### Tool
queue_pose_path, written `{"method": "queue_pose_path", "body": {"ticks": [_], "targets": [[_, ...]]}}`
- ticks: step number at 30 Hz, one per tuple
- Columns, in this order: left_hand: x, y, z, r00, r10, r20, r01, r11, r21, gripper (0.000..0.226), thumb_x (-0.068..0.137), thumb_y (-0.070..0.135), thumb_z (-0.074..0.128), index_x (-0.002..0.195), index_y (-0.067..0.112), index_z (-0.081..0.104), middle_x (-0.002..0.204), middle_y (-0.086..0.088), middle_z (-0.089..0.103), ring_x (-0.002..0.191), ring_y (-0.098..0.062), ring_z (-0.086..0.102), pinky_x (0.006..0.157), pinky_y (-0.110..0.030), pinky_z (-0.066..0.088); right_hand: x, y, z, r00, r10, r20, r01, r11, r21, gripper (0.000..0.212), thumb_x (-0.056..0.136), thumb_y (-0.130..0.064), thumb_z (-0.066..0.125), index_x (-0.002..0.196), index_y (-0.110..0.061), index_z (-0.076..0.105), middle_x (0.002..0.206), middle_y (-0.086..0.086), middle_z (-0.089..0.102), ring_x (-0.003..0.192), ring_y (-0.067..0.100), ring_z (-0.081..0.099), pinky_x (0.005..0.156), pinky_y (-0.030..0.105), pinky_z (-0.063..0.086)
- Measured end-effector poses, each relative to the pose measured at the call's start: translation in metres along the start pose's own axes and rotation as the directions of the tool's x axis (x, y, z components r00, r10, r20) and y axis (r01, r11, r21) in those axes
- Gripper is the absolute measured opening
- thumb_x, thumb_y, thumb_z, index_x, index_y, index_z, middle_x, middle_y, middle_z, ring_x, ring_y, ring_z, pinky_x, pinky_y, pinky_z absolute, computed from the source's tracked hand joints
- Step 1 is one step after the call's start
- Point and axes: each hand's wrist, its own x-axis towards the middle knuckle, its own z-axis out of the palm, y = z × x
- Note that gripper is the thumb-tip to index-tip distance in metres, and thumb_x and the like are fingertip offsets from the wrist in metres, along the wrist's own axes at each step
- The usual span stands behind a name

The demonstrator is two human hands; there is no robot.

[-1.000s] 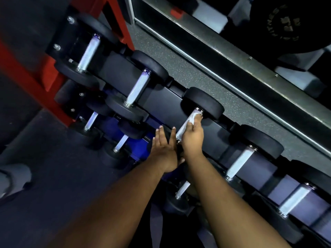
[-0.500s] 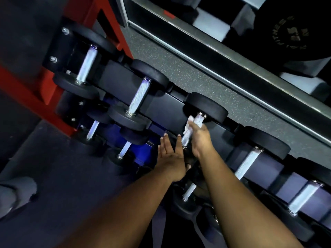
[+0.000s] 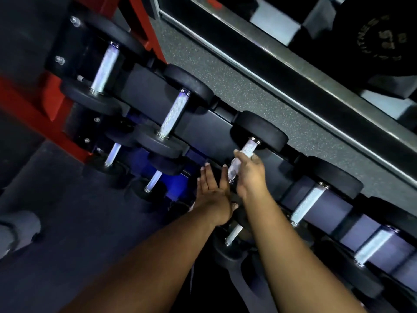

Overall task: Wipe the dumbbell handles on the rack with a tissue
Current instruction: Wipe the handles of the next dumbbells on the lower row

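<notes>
Right hand (image 3: 250,175) is wrapped around the silver knurled handle (image 3: 247,150) of the third black round-headed dumbbell (image 3: 259,131) on the dark rack's (image 3: 203,129) top row; can't make out the white tissue under it. Left hand (image 3: 213,193) sits flat just beside it, fingers straight, holding nothing.

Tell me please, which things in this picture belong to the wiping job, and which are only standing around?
For the job:
- right hand, gripping the tissue around the dumbbell handle
- left hand, flat beside it
- the other dumbbell handles on the rack

Only standing around:
- red frame
- weight plate
- speckled floor
</notes>
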Motion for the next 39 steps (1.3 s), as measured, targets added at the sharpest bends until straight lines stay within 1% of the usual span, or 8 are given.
{"method": "queue_pose_path", "body": {"ticks": [6,10,13,18,23,28,35,39], "targets": [[-0.002,0.000,0.006,0.998,-0.006,-0.070,0.006,1.000,-0.012,0.117,0.093,0.052,0.062,0.151,0.022,-0.034,0.151,-0.028,-0.043,0.146,-0.042,-0.032,0.120,-0.046,-0.012,0.040,-0.038,0.012,0.988,0.155,-0.023,-0.154,0.986,0.057,0.017,0.081,-0.003,0.072,0.069,-0.010,0.062,0.057,0.003,0.050,0.040,0.017,0.047,0.046,0.022,0.043],[-0.002,-0.003,0.006,0.997,0.007,-0.083,-0.013,0.998,-0.069,0.116,0.092,0.048,0.065,0.153,0.024,-0.031,0.152,-0.027,-0.042,0.147,-0.041,-0.032,0.119,-0.046,-0.014,0.020,-0.031,0.000,0.995,0.068,0.079,-0.075,0.993,0.090,0.012,0.081,-0.006,0.073,0.083,-0.004,0.061,0.065,0.005,0.056,0.055,0.016,0.055,0.053,0.022,0.048],[-0.001,-0.002,0.006,0.997,0.014,-0.075,-0.020,0.996,-0.083,0.116,0.092,0.050,0.066,0.154,0.026,-0.029,0.153,-0.025,-0.043,0.147,-0.039,-0.033,0.119,-0.046,-0.013,0.015,-0.025,0.002,0.999,-0.012,-0.037,0.015,0.997,0.073,0.024,0.081,-0.005,0.073,0.096,-0.006,0.055,0.064,0.002,0.050,0.045,0.011,0.049,0.047,0.018,0.043],[-0.004,-0.001,0.004,0.994,0.019,-0.104,-0.030,0.994,-0.101,0.119,0.089,0.047,0.071,0.156,0.024,-0.024,0.155,-0.025,-0.039,0.148,-0.039,-0.030,0.121,-0.047,-0.010,0.039,-0.034,0.003,0.980,0.176,0.092,-0.180,0.983,0.038,0.007,0.086,-0.011,0.070,0.080,-0.012,0.066,0.063,0.002,0.057,0.047,0.014,0.054,0.046,0.023,0.047],[-0.001,-0.003,0.005,0.995,0.017,-0.103,-0.026,0.996,-0.082,0.119,0.090,0.050,0.069,0.156,0.023,-0.026,0.156,-0.025,-0.039,0.148,-0.039,-0.030,0.121,-0.047,-0.011,0.024,-0.007,-0.004,0.997,0.059,0.049,-0.057,0.998,-0.036,0.030,0.082,-0.015,0.073,0.106,-0.009,0.056,0.079,0.008,0.056,0.064,0.019,0.055,0.052,0.022,0.049],[-0.003,-0.002,0.005,0.994,0.025,-0.103,-0.034,0.996,-0.084,0.118,0.090,0.048,0.070,0.156,0.024,-0.025,0.155,-0.025,-0.039,0.148,-0.039,-0.030,0.123,-0.047,-0.010,0.030,-0.018,0.004,0.974,0.193,0.117,-0.198,0.980,0.030,0.013,0.093,-0.018,0.063,0.081,-0.017,0.058,0.062,-0.001,0.055,0.047,0.012,0.054,0.048,0.019,0.045],[-0.002,-0.003,0.006,0.995,0.014,-0.101,-0.024,0.994,-0.102,0.119,0.089,0.050,0.070,0.156,0.025,-0.025,0.156,-0.021,-0.040,0.148,-0.037,-0.031,0.121,-0.045,-0.011,0.015,0.005,-0.010,0.987,0.113,0.111,-0.104,0.991,-0.083,0.029,0.080,-0.013,0.074,0.105,-0.013,0.058,0.072,0.004,0.056,0.062,0.018,0.056,0.059,0.027,0.048],[-0.004,-0.003,0.006,0.992,0.025,-0.124,-0.038,0.994,-0.102,0.120,0.089,0.050,0.070,0.156,0.025,-0.025,0.156,-0.023,-0.039,0.149,-0.037,-0.029,0.123,-0.046,-0.009,0.018,-0.005,-0.006,0.957,0.264,0.119,-0.245,0.957,-0.153,0.017,0.087,-0.015,0.071,0.101,-0.010,0.062,0.074,0.007,0.064,0.059,0.020,0.064,0.058,0.028,0.054]]}}
